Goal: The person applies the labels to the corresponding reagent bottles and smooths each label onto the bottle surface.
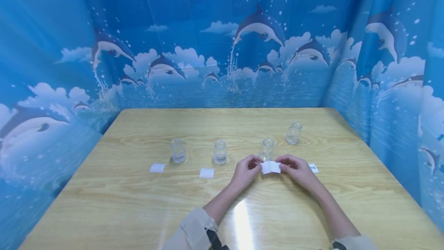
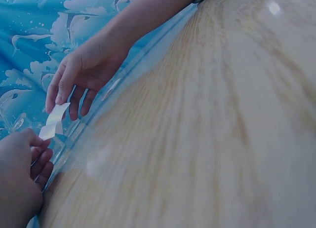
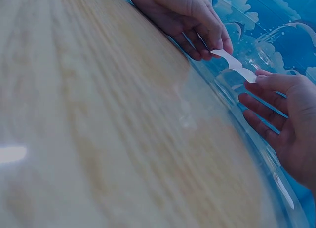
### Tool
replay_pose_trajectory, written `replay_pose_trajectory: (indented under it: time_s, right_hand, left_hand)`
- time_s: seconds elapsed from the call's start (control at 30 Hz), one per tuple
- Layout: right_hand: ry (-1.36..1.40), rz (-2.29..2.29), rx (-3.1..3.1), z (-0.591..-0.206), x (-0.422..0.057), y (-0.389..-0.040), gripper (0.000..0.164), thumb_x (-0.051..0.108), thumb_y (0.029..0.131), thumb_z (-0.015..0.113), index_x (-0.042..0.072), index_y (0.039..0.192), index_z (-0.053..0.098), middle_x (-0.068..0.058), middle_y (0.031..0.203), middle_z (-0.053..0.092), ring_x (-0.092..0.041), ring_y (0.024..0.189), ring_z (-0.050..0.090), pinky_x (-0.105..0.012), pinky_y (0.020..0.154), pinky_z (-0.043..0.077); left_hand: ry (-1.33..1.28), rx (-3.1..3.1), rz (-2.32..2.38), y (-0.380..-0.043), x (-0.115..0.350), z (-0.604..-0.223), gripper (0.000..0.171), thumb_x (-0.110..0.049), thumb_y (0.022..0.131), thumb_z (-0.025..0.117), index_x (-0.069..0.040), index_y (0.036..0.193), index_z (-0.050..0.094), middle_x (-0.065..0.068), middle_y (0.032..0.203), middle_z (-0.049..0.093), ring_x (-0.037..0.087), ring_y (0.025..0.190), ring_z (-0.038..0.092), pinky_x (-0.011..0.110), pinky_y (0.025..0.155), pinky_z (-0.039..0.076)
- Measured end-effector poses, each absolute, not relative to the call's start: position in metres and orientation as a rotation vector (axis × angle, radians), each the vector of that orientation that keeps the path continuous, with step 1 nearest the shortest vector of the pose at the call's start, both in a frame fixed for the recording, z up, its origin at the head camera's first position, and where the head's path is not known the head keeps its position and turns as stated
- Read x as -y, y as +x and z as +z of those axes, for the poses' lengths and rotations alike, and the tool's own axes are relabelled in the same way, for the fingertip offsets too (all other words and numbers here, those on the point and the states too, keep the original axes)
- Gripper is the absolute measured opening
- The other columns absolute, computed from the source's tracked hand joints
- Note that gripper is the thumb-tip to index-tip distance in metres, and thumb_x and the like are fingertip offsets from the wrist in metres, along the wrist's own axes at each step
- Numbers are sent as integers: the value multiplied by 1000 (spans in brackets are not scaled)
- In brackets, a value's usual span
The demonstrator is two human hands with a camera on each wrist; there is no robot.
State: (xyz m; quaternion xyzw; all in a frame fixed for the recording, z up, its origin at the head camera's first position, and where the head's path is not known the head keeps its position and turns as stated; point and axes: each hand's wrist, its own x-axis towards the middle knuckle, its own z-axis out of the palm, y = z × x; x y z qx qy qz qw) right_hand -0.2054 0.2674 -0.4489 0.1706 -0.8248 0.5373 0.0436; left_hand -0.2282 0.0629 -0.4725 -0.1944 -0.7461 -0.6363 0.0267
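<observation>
Before a clear glass jar [image 1: 266, 149] | left hand [image 1: 245, 172], right hand [image 1: 301, 170] pinching creased white paper slip [image 1: 271, 167] by opposite ends | likely keeping it spread

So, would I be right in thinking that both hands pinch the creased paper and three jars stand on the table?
Not quite: the head view shows four jars on the table, not three. The left hand and right hand do both pinch the creased paper.
</observation>
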Motion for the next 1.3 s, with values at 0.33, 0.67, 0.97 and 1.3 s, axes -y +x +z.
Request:
replay_pose_trajectory:
  time_s: [0.33,0.67,0.97,1.3]
  right_hand:
    - [412,1613,2561,-453,-290,-210,23,13,89,61,-1,107,61,-14,103,63,-13,87,60,-24,76,49]
    - [326,1667,2503,-448,-300,-209,29,16,89,61,-4,110,59,-16,105,62,-9,88,58,-20,75,47]
    - [361,1623,2517,-454,-295,-211,24,11,87,62,-3,107,61,-16,101,63,-11,83,58,-22,72,47]
    - [367,1628,2528,-454,-293,-210,23,10,87,62,-4,106,61,-15,99,63,-12,79,59,-22,70,48]
  left_hand:
    - [-520,2312,-1982,-229,-63,-474,14,0,80,62,-1,94,65,6,82,65,8,76,59,20,72,50]
    - [-736,2498,-1743,-228,-61,-474,12,-6,83,65,-7,94,66,-1,84,66,6,77,57,19,74,47]
    - [-925,2653,-1439,-227,-61,-473,9,-11,80,68,-12,89,69,-14,77,59,3,75,46,18,71,41]
    - [-985,2668,-1336,-225,-60,-472,9,-15,76,72,-15,85,69,-17,73,54,2,74,43,16,68,39]
